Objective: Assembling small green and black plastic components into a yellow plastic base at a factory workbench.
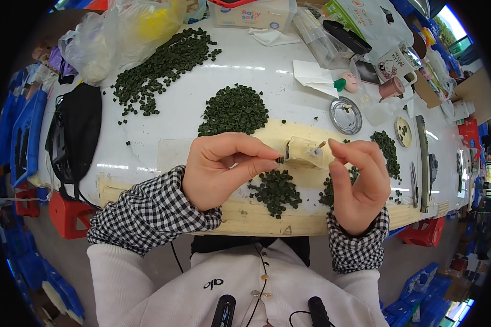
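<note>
Between the thumb and forefinger of my left hand (215,169) is a small dark green piece (280,160), mostly covered by the fingertips. It is at the left side of a cream-coloured block fixture (305,150), close to a dark metal part. A short pin (319,146) sticks out from the fixture's right side. Just right of that pin, my right hand (361,182) has its thumb and forefinger curved but apart, with nothing visible between them. Loose dark green pieces lie in a small pile (276,193) below the fixture, and others lie partly behind my right hand.
Larger heaps of green pieces lie beyond my left hand (234,109) and at the far left (166,68). A round metal lid (345,115), a mug (395,64) and tweezers (414,185) are on the right. Plastic bags (131,32) and a black bag (82,136) are leftward.
</note>
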{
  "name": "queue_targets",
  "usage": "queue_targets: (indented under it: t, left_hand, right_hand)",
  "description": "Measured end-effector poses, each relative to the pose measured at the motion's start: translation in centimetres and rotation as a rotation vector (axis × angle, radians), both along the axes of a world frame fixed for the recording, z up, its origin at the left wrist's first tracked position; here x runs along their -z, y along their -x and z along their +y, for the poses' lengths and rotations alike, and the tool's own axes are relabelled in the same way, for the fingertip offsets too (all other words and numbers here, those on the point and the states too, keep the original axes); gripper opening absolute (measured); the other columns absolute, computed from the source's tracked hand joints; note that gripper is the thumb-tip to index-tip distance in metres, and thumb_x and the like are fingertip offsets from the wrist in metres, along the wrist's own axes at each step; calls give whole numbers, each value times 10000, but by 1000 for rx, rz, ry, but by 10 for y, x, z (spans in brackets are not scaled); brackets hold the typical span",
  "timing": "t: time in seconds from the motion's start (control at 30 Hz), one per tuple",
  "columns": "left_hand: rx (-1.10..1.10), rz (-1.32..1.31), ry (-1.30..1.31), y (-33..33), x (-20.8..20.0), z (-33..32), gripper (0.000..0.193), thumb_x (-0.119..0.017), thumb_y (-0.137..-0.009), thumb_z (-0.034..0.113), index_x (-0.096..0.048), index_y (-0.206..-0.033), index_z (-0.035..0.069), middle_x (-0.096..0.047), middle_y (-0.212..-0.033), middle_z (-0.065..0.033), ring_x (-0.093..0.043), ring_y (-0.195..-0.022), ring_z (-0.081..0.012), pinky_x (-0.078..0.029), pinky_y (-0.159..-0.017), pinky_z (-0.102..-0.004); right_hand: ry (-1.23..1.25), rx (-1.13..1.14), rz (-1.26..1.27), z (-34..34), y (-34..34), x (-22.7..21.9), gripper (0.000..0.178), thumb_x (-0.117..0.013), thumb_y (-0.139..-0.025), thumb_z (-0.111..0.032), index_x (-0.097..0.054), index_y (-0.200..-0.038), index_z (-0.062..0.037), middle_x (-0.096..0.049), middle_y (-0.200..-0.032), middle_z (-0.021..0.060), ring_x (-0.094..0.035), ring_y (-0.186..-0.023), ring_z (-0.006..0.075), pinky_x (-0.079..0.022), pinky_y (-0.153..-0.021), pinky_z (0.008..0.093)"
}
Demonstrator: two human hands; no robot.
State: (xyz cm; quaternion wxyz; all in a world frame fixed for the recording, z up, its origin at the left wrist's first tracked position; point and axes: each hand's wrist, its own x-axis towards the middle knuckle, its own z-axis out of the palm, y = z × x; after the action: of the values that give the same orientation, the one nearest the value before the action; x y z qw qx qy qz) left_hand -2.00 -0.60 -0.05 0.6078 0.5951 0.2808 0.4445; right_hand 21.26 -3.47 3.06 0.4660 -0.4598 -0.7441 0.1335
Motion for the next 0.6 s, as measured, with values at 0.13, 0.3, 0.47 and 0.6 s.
queue_targets:
  t: [0.13,0.3,0.47,0.6]
  left_hand:
    - [2,-3,-5,0,2,0,169,-601,-858,-108,-662,-997,-33,-678,-987,-143,-656,-910,-180,-536,-818,-285]
    - [11,6,-8,-1,4,1,170,-603,-858,-106,-663,-999,-33,-678,-988,-141,-656,-914,-178,-538,-820,-286]
    - [22,7,-10,-1,5,1,178,-602,-856,-112,-662,-1004,-34,-678,-992,-143,-657,-921,-179,-539,-824,-282]
    - [61,34,21,-2,3,-1,182,-596,-854,-122,-659,-1004,-41,-676,-991,-148,-659,-914,-182,-538,-823,-280]
  right_hand:
    - [29,151,-184,15,-11,7,207,-721,-771,-24,-676,-972,-8,-588,-840,105,-587,-751,216,-465,-661,298]
    - [84,87,-234,21,-10,17,150,-725,-749,-28,-664,-883,6,-567,-752,102,-557,-709,248,-443,-638,332]
    - [3,120,-119,13,-8,5,155,-738,-742,-13,-672,-882,-1,-589,-790,92,-565,-721,216,-449,-650,302]
    - [-164,10,-19,-4,-5,-25,157,-750,-755,-17,-662,-883,12,-605,-825,98,-581,-760,200,-461,-675,294]
